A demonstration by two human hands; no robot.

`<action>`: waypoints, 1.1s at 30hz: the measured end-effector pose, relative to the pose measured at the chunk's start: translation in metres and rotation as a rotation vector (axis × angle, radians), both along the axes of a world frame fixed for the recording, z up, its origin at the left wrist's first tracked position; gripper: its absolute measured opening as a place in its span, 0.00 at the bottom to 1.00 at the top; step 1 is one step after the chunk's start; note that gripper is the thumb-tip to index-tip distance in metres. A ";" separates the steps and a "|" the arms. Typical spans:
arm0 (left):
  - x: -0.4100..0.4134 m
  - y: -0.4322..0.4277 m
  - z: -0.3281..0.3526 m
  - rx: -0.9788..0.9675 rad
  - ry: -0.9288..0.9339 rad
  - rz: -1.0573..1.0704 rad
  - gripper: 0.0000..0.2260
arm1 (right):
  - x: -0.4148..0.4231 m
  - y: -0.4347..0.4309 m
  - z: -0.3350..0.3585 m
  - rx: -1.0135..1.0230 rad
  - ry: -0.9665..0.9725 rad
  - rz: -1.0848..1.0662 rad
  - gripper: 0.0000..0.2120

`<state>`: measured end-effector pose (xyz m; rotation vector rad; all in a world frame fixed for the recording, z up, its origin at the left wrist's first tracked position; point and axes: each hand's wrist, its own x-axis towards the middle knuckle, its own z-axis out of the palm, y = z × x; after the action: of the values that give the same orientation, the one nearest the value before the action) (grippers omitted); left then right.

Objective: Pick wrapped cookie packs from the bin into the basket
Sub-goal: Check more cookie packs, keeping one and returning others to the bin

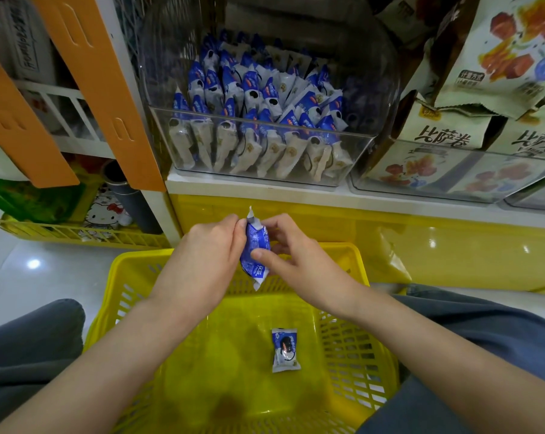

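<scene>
A clear plastic bin (355,155) on the shelf holds several blue-and-white wrapped cookie packs (252,120), standing in rows. Below it a yellow basket (343,255) rests between my knees. One cookie pack (284,350) lies flat on the basket's floor. Above the basket's far rim, both hands hold another blue cookie pack (255,249) upright. My left hand (208,255) pinches its upper left side. My right hand (291,255) grips it from the right, thumb across its front.
To the right of the bin, a second clear bin (421,189) holds green-and-white snack bags (446,133). Orange shelf brackets (102,89) slant at the left. A low yellow rack (77,234) with a cartoon-cat item stands on the white floor. My knees flank the basket.
</scene>
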<state>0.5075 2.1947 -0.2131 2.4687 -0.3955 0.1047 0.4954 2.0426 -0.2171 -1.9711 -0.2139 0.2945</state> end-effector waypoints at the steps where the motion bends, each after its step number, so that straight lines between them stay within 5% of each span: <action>1: 0.001 0.000 -0.001 -0.019 0.005 0.003 0.11 | 0.000 0.000 0.000 -0.009 -0.005 0.001 0.13; 13: -0.003 -0.013 -0.004 -0.395 0.240 -0.054 0.10 | 0.011 0.001 0.004 0.282 0.244 -0.344 0.26; 19: -0.002 -0.021 0.011 -0.765 0.570 -0.005 0.08 | 0.018 -0.005 0.017 0.126 0.033 -0.252 0.26; 22: 0.000 -0.026 0.022 -0.947 0.672 0.031 0.09 | 0.023 -0.008 0.022 0.061 -0.029 -0.236 0.15; 25: 0.002 -0.026 0.030 -0.972 0.606 0.050 0.07 | 0.026 -0.009 0.028 0.084 -0.088 -0.208 0.05; 33: 0.014 -0.027 0.044 -0.992 0.529 -0.095 0.09 | 0.040 -0.019 0.069 0.176 -0.226 -0.305 0.09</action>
<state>0.5214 2.1679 -0.1692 1.4162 -0.1561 -0.3170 0.5349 2.0236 -0.1480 -1.8283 -0.0776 -0.1413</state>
